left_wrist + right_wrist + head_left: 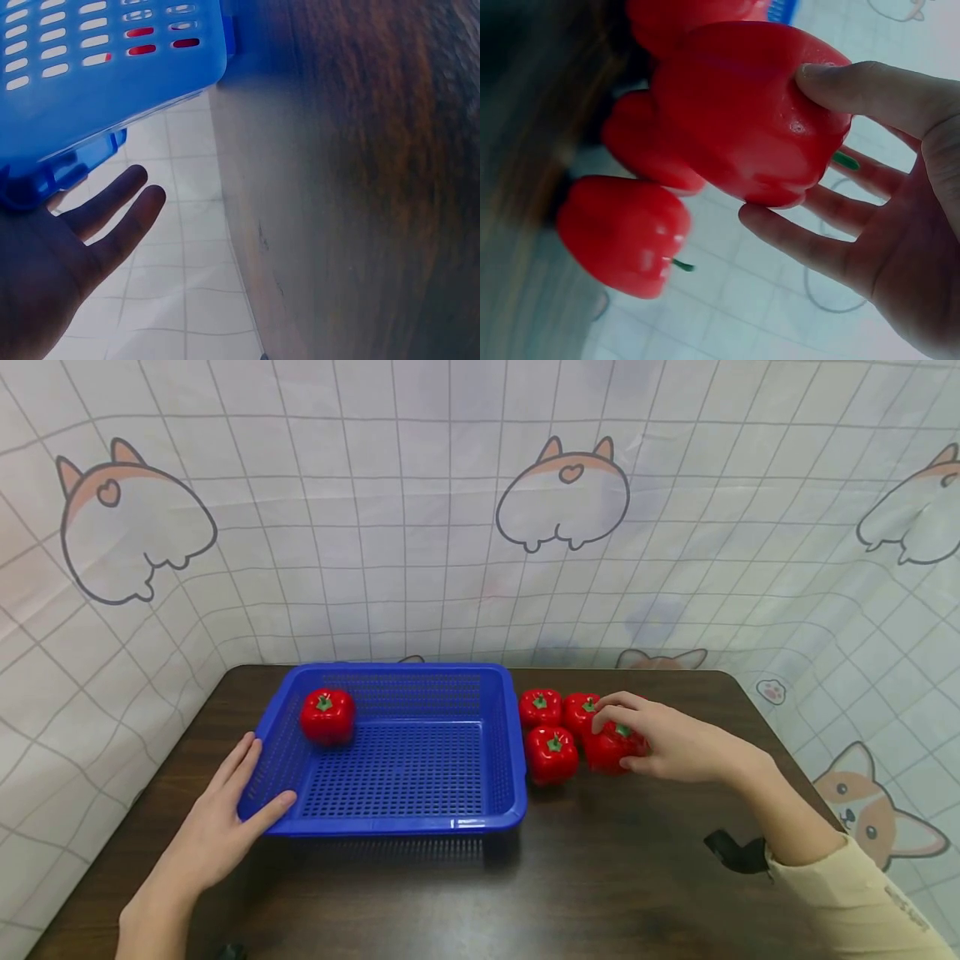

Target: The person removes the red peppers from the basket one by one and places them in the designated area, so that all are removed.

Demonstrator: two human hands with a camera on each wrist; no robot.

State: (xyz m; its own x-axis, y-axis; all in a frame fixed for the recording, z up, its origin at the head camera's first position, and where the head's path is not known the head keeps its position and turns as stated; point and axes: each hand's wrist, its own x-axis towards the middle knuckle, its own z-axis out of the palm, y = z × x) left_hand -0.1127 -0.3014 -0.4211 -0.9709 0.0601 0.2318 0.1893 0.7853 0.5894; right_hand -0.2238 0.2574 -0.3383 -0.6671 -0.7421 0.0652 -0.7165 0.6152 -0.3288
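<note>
A blue perforated plastic basket [397,822] sits on the table, with one red bell pepper [327,717] in its back left part. My left hand [217,827] rests against the basket's left rim near the front corner, fingers straight and thumb spread over the edge. To the right of the basket, several red bell peppers [552,755] stand close together, green stems up. My right hand [667,739] reaches over the nearest right one and grips that bell pepper [742,112] between thumb and fingers. Other peppers [622,236] show beside it in the right wrist view.
The dark wooden table [600,877] ends at a white gridded cloth [420,568] with corgi drawings, which rises behind and on both sides. A black strap [735,852] shows by the right wrist.
</note>
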